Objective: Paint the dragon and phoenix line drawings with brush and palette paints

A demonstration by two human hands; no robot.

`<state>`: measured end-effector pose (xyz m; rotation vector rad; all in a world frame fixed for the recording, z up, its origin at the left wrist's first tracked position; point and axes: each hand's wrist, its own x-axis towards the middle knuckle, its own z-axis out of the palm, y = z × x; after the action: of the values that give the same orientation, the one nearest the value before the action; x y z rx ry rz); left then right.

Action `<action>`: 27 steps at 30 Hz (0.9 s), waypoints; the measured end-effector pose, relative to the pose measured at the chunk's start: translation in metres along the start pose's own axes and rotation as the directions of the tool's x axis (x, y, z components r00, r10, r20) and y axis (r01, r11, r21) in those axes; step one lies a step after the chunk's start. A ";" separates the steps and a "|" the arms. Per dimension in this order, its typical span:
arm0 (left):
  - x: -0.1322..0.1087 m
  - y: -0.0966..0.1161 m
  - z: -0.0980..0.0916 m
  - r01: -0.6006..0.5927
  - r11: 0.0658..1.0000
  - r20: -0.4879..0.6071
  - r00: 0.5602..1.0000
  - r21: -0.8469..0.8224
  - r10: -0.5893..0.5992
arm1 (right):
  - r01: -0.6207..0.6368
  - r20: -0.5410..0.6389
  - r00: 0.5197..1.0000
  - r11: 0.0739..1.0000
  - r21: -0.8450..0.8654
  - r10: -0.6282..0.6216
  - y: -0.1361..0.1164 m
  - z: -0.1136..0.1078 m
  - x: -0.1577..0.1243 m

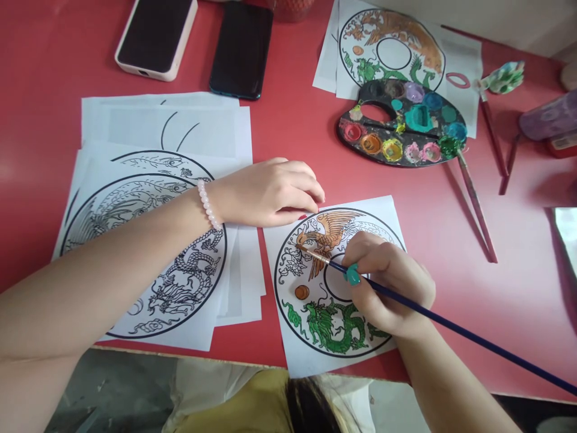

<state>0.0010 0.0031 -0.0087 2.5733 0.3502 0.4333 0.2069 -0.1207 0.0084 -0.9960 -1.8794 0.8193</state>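
Note:
My right hand [387,282] pinches a thin paintbrush [473,335] with a dark blue handle. Its brown-tinted tip meets the orange bird's head on a printed sheet [297,355]. Inside the sheet's ring, the bird [331,231] is partly orange, a small ball [302,292] is orange, and a dragon [336,328] is green. My right hand covers part of the ring's right side. At the sheet's upper left edge lies my left hand [279,192], palm down, fingers loosely bent and holding nothing. A beaded bracelet [209,204] circles that wrist.
Unpainted printed sheets [189,300] lie under my left forearm. A black palette [374,153] with several paints overlaps another painted sheet [333,66]. A brush [478,210] leans on the palette's green well. Two phones [155,36] lie at the back; a purple container [547,117] stands right.

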 end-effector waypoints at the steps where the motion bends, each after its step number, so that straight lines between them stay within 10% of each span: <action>1: 0.000 0.000 0.000 -0.001 1.000 0.000 1.000 0.000 0.001 | 0.006 0.007 1.000 1.000 0.005 -0.006 0.000 0.000 0.001; 27: 0.002 0.001 -0.001 0.017 1.000 0.019 1.000 0.006 -0.017 | 0.014 -0.049 0.999 0.999 -0.040 -0.016 0.003 -0.004 -0.005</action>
<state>0.0025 0.0034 -0.0073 2.5770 0.3664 0.4014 0.2129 -0.1228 0.0061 -1.0164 -1.8656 0.7448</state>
